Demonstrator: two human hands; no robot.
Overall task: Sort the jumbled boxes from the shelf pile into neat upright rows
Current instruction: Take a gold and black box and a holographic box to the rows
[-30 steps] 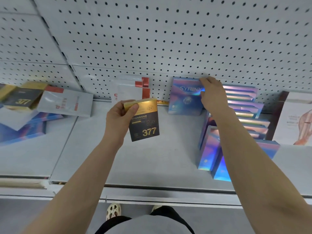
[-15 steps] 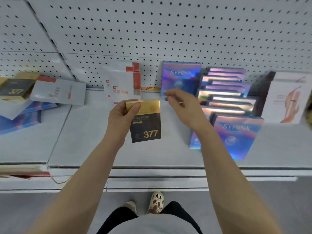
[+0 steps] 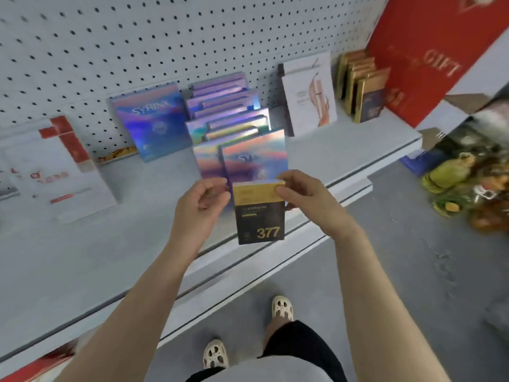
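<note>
- White box (image 3: 52,177) with red markings stands at far left of the shelf (image 3: 358,144), leaning against the pegboard (image 3: 137,37); print blurred.
- One iridescent SYRINX box (image 3: 150,119) leans upright against the pegboard, apart from the others.
- Just right of it, a row of SYRINX boxes (image 3: 231,125) stands front to back; the nearest (image 3: 254,155) is partly hidden by the hands.
- Left hand (image 3: 201,201): fingers loosely curled, tips just beside the left edge of the black-and-gold box (image 3: 260,213); cannot tell if they touch it, no grip evident.
- Black-and-gold box marked 377: upright, held in the air over the shelf's front edge, in front of the SYRINX row.
- Right hand (image 3: 305,195): thumb on the gold front, fingers behind, pinching the box's top right corner.
- White box with reddish figure (image 3: 309,92) stands upright.
- Row of gold-edged dark boxes (image 3: 363,89) stands further right.
- Red GIFT box (image 3: 429,59) at far right.
</note>
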